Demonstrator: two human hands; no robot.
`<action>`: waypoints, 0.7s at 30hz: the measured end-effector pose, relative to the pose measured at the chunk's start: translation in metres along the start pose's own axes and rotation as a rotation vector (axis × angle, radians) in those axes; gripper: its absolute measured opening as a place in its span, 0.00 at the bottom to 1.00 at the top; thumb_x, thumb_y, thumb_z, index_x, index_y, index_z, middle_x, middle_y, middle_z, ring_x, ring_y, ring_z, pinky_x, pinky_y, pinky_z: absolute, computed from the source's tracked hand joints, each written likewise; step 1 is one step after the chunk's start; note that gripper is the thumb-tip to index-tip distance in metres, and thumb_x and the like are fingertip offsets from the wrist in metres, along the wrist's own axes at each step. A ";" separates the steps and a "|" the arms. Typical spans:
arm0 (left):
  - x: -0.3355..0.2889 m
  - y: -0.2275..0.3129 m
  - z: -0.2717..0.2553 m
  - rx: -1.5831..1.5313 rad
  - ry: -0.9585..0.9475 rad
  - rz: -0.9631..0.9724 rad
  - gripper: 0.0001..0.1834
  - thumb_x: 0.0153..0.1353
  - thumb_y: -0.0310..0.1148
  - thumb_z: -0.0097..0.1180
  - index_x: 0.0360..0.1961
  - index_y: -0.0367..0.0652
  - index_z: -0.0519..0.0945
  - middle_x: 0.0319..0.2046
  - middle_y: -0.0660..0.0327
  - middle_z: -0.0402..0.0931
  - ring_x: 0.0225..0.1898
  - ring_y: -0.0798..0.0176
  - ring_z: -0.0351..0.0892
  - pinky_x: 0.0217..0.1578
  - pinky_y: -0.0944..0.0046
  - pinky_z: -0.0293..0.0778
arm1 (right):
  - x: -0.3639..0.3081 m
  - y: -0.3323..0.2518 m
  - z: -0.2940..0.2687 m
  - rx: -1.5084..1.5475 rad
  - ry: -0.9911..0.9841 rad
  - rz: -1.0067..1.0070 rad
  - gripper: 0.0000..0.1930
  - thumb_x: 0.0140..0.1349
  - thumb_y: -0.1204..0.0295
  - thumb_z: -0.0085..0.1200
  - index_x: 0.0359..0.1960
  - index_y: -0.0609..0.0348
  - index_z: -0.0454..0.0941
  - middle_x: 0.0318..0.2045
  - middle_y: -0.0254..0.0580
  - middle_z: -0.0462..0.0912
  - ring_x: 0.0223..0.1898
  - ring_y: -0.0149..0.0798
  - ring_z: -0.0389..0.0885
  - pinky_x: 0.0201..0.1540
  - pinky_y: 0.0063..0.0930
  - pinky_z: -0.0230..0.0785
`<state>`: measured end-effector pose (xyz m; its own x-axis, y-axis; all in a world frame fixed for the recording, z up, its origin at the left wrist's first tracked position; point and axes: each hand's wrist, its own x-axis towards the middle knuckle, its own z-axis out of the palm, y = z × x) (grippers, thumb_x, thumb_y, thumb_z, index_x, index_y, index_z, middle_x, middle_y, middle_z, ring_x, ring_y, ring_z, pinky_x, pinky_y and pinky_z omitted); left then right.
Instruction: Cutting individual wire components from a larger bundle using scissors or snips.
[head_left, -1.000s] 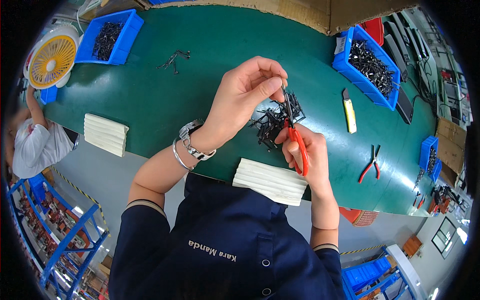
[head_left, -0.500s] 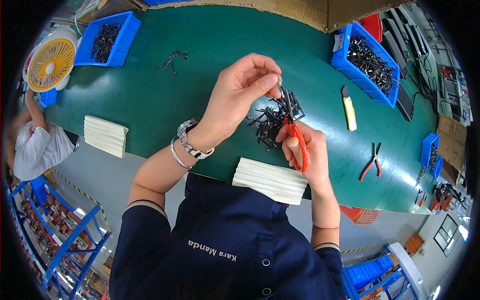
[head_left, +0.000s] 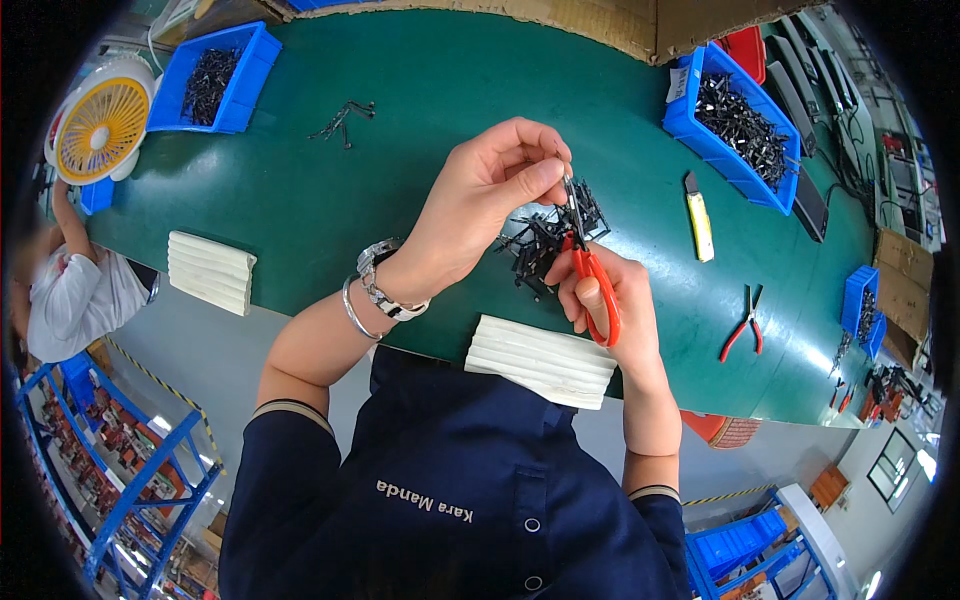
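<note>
My left hand (head_left: pixel 500 185), with a watch (head_left: pixel 385 280) and a bangle at its wrist, is closed in a pinch between thumb and fingers. A small dark part (head_left: pixel 567 177) shows at its fingertips, too small to make out fully. In my right hand (head_left: pixel 625 305) is a pair of red-handled scissors (head_left: pixel 598 285), fingers wrapped round the loop. The blades point away from me and meet the part at my left fingertips. Beneath the blades lies a loose pile of small black parts (head_left: pixel 537 247) on the green table (head_left: pixel 420 75).
Blue bins of black parts stand far left (head_left: pixel 243 85) and far right (head_left: pixel 745 160). A yellow utility knife (head_left: pixel 699 225) and red-handled pliers (head_left: pixel 752 323) lie to the right. White ridged pads (head_left: pixel 540 358) sit at the near edge. A fan (head_left: pixel 100 135) and another person (head_left: pixel 80 300) are at left.
My left hand has shifted slightly nearer and to the right, still pinching. The scissors in my right hand have moved only a little.
</note>
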<state>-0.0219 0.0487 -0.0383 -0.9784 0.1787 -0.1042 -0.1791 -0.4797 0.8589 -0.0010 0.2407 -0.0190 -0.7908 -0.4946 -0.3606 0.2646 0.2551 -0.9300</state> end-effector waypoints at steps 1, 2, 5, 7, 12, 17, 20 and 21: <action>0.000 0.000 0.000 0.000 0.000 0.001 0.07 0.67 0.28 0.51 0.44 0.40 0.72 0.37 0.65 0.72 0.37 0.75 0.72 0.42 0.73 0.71 | 0.000 0.000 0.000 -0.003 0.004 0.000 0.17 0.62 0.59 0.53 0.30 0.63 0.77 0.12 0.30 0.69 0.14 0.21 0.66 0.17 0.18 0.59; -0.001 -0.001 0.000 -0.003 0.000 -0.006 0.07 0.67 0.28 0.51 0.44 0.40 0.72 0.37 0.65 0.72 0.37 0.75 0.72 0.42 0.73 0.71 | 0.000 0.001 0.000 -0.005 0.008 0.001 0.16 0.62 0.59 0.54 0.30 0.63 0.77 0.11 0.30 0.69 0.13 0.21 0.66 0.16 0.18 0.59; -0.002 -0.002 0.000 -0.001 0.000 -0.010 0.07 0.66 0.28 0.51 0.44 0.40 0.72 0.37 0.65 0.72 0.37 0.75 0.73 0.42 0.74 0.71 | -0.001 -0.001 -0.001 -0.026 0.003 0.008 0.14 0.61 0.63 0.54 0.29 0.63 0.77 0.11 0.30 0.69 0.13 0.21 0.66 0.16 0.17 0.59; -0.002 -0.002 0.000 0.003 0.000 -0.009 0.08 0.66 0.28 0.51 0.45 0.40 0.72 0.38 0.65 0.73 0.37 0.75 0.73 0.42 0.74 0.71 | -0.002 -0.003 0.000 -0.034 0.017 0.017 0.12 0.60 0.65 0.54 0.29 0.63 0.77 0.11 0.30 0.69 0.13 0.21 0.67 0.17 0.17 0.59; -0.002 -0.002 0.002 0.082 0.000 0.024 0.07 0.65 0.28 0.53 0.42 0.40 0.74 0.36 0.65 0.74 0.35 0.74 0.74 0.40 0.73 0.72 | 0.000 0.000 0.003 -0.061 0.052 0.002 0.07 0.57 0.71 0.52 0.29 0.63 0.77 0.11 0.30 0.70 0.14 0.21 0.68 0.17 0.17 0.59; -0.003 -0.002 0.002 0.091 0.001 0.041 0.06 0.65 0.28 0.53 0.41 0.39 0.74 0.34 0.65 0.74 0.35 0.73 0.75 0.40 0.73 0.72 | -0.001 0.000 0.002 -0.096 0.057 -0.016 0.07 0.58 0.72 0.51 0.29 0.63 0.77 0.11 0.31 0.70 0.14 0.21 0.68 0.17 0.17 0.61; -0.002 -0.001 0.002 0.098 -0.003 0.049 0.06 0.64 0.28 0.53 0.41 0.38 0.74 0.34 0.65 0.74 0.35 0.73 0.75 0.40 0.73 0.72 | -0.003 -0.009 0.001 -0.081 0.067 0.061 0.08 0.59 0.70 0.52 0.28 0.63 0.77 0.11 0.31 0.69 0.14 0.21 0.68 0.18 0.17 0.61; -0.001 -0.001 0.003 0.101 -0.008 0.048 0.07 0.64 0.28 0.53 0.41 0.38 0.74 0.34 0.65 0.74 0.35 0.73 0.75 0.40 0.73 0.72 | -0.003 -0.010 0.001 -0.084 0.069 0.056 0.08 0.59 0.70 0.52 0.28 0.63 0.77 0.11 0.31 0.69 0.14 0.21 0.68 0.18 0.17 0.61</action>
<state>-0.0207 0.0515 -0.0380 -0.9847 0.1645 -0.0580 -0.1203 -0.3992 0.9089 -0.0009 0.2391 -0.0090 -0.8130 -0.4197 -0.4036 0.2646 0.3513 -0.8981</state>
